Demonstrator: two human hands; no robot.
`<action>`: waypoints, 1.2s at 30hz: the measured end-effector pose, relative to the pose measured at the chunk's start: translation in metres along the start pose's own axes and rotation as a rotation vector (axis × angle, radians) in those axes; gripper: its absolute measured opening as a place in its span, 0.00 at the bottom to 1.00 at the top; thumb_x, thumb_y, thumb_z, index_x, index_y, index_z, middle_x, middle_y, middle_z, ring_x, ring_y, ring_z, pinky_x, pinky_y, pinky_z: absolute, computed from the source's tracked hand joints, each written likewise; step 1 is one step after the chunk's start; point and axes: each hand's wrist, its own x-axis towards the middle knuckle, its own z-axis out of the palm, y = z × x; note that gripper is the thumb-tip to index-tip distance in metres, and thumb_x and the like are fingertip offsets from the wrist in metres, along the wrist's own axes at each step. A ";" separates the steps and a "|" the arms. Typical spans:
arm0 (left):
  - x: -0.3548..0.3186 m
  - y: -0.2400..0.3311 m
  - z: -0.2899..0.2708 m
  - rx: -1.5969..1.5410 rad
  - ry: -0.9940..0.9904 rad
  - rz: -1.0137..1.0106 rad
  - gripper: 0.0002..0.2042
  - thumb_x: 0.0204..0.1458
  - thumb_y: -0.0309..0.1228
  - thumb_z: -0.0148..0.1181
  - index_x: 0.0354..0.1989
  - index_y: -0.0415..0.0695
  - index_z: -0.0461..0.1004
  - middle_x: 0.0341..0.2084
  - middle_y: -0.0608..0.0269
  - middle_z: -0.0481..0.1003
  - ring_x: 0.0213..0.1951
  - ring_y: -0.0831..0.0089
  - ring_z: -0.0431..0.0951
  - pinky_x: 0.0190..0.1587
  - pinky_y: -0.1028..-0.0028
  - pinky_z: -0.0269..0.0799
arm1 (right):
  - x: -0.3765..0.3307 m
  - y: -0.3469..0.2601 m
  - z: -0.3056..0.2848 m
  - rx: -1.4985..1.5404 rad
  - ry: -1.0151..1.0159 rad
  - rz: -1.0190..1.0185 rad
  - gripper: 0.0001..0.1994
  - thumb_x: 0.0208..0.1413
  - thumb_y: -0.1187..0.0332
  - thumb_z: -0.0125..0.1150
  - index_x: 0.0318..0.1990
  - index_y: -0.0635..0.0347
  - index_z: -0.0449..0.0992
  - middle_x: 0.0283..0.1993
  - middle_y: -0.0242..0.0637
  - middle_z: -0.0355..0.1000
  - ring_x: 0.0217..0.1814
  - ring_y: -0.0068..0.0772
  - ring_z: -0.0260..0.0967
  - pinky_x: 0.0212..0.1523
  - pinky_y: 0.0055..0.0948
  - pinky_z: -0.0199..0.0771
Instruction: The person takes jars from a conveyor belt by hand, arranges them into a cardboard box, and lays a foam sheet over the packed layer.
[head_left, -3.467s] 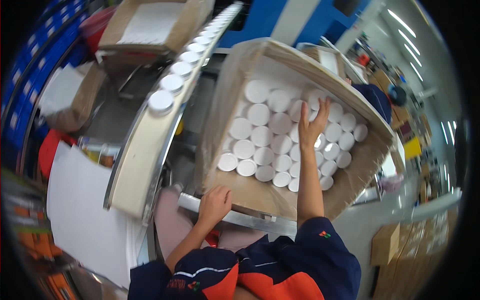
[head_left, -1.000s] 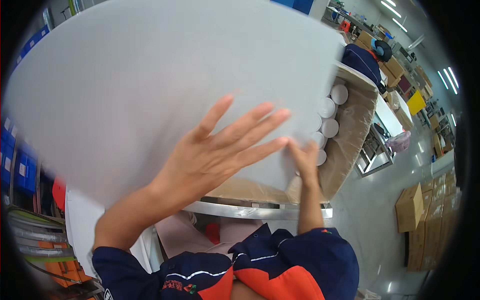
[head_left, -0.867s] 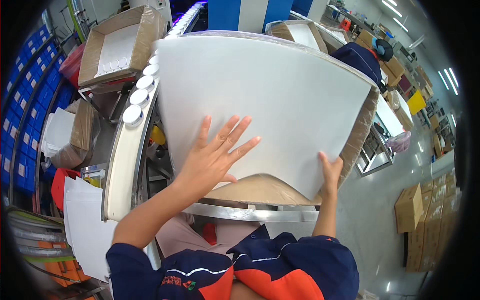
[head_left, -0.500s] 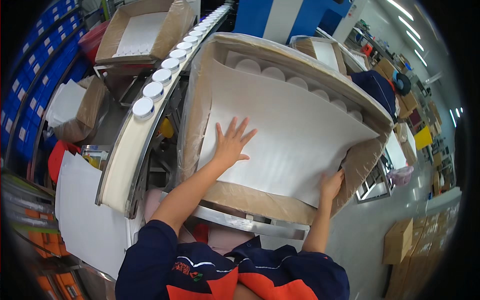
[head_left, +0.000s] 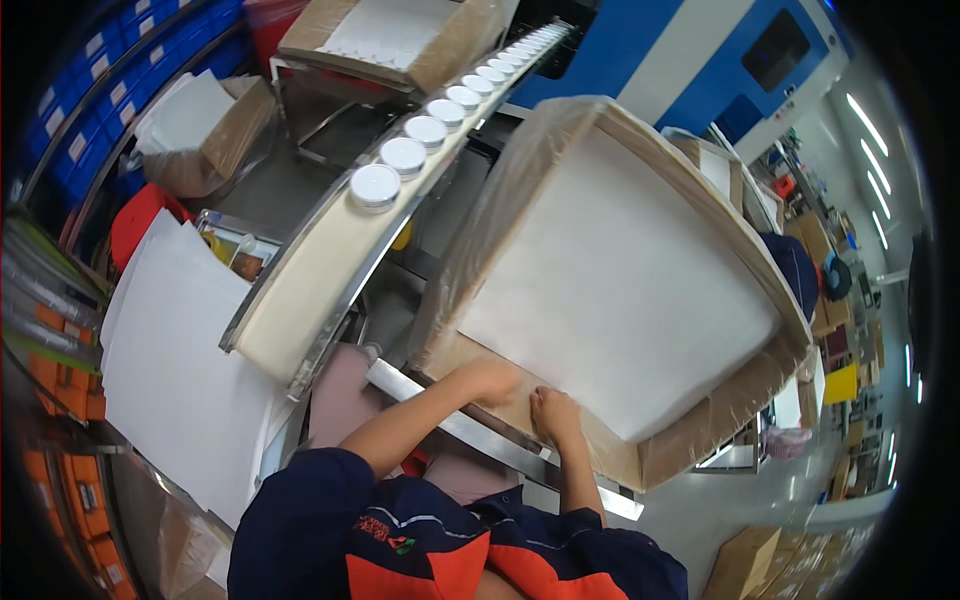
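A large plastic-lined cardboard box [head_left: 725, 422] stands before me, its inside covered by a white sheet [head_left: 640, 280] that lies flat. Both hands are at the near wall of the box, close together. My left hand [head_left: 490, 382] is over the wall's rim; its fingers are smeared by motion. Just right of it, my right hand [head_left: 553, 412] is closed, its fingers curled at the top of the same wall.
Left of the box runs a conveyor belt [head_left: 305, 290] carrying a row of round white-lidded jars [head_left: 375, 187]. White sheets [head_left: 180, 370] are stacked at the left. Under the box is a metal frame [head_left: 450, 415]. A blue and white machine [head_left: 650, 60] stands behind.
Both hands have left the white sheet and the right wall and come together at the near wall. The sheet now covers the round shapes at the back. The view has shifted.
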 end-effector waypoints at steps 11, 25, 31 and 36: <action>-0.255 -0.047 -0.059 -0.011 1.544 -0.385 0.36 0.51 0.34 0.69 0.69 0.44 0.61 0.67 0.40 0.59 0.67 0.41 0.61 0.65 0.55 0.62 | 0.049 -0.269 -0.165 0.443 0.918 -0.974 0.20 0.52 0.80 0.60 0.54 0.64 0.73 0.53 0.51 0.73 0.54 0.48 0.72 0.51 0.41 0.73; -0.201 -0.161 -0.109 0.276 1.050 -0.667 0.41 0.53 0.63 0.57 0.73 0.55 0.58 0.73 0.38 0.48 0.74 0.40 0.47 0.68 0.36 0.46 | 0.250 -0.336 -0.207 -0.262 0.382 -0.656 0.39 0.52 0.67 0.58 0.73 0.60 0.53 0.78 0.56 0.46 0.81 0.58 0.40 0.70 0.73 0.45; -0.241 -0.123 -0.056 0.192 1.130 -0.798 0.39 0.53 0.59 0.60 0.66 0.44 0.64 0.69 0.35 0.55 0.69 0.41 0.57 0.64 0.41 0.55 | 0.213 -0.377 -0.233 -0.300 -0.077 -0.537 0.55 0.37 0.51 0.76 0.75 0.49 0.52 0.76 0.57 0.48 0.78 0.61 0.46 0.69 0.67 0.52; -0.230 -0.118 -0.047 0.333 1.380 -0.801 0.39 0.51 0.55 0.65 0.65 0.42 0.63 0.62 0.43 0.64 0.63 0.49 0.65 0.58 0.47 0.61 | 0.240 -0.360 -0.234 -0.289 0.208 -0.567 0.71 0.20 0.25 0.75 0.77 0.41 0.47 0.79 0.59 0.34 0.81 0.66 0.31 0.70 0.73 0.43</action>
